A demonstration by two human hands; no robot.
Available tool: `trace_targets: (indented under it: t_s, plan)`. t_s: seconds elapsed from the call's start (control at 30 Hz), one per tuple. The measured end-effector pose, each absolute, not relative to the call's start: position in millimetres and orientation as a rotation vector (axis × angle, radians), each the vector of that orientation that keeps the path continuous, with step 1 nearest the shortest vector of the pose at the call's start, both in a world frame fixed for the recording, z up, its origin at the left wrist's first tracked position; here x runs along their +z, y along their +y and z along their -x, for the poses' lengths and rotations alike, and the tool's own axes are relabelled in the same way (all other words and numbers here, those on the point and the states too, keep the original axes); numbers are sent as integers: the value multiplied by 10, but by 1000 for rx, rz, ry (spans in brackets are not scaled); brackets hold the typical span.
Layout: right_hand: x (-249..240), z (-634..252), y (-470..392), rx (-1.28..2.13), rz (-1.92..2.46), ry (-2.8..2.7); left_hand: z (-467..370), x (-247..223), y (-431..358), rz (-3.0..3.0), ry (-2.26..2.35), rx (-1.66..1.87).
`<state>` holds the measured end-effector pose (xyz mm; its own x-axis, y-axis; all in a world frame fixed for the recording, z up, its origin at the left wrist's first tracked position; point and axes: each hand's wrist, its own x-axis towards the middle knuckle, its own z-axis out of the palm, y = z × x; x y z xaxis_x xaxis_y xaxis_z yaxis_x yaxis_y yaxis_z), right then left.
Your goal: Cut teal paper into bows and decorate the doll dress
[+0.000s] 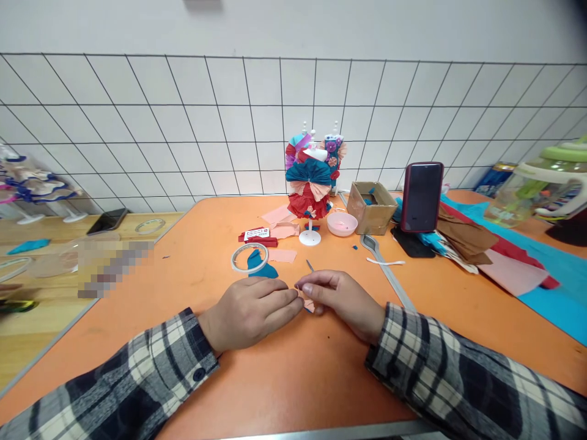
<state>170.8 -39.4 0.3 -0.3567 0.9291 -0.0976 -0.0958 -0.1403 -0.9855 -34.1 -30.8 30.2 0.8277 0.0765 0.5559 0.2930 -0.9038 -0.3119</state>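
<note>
Over the orange table (275, 379), my left hand (257, 308) and my right hand (342, 299) meet at the fingertips. Between them is a small piece of pink paper (308, 302), pinched by my right thumb and fingers; my left fingers are pressed together against it, partly hiding it. A thin grey pointed tip (310, 266) shows just beyond my right fingers. Past my left hand lie a roll of tape (235, 259) and blue paper (265, 270). A small dress form (310, 177) in blue, pink and red crepe paper stands behind.
Right of the dress form are a pink bowl (342, 224), a cardboard box (372, 208), a grey strap (389, 278) and an upright phone (422, 198). Crepe sheets (518, 269) and a clear jug (518, 189) lie farther right. A wooden table (27, 336) adjoins at left.
</note>
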Motion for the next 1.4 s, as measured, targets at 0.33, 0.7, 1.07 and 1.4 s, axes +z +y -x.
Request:
trace_targets:
  t_s: [0.33, 0.7, 1.07, 1.4]
  plan:
    - [5, -1691, -423, 913, 1005, -1755, 371, 192, -258, 2672, -311, -777]
    - [-21, -1761, -360, 370, 941, -1995, 337, 92, -213, 2891, -695, -764]
    - [-37, -1780, -245, 201, 954, -2120, 244, 26, -231, 2901, -999, -537]
    - [27, -1710, -431, -262, 915, -2209, 153, 35, -175, 3074, -2021, -1270]
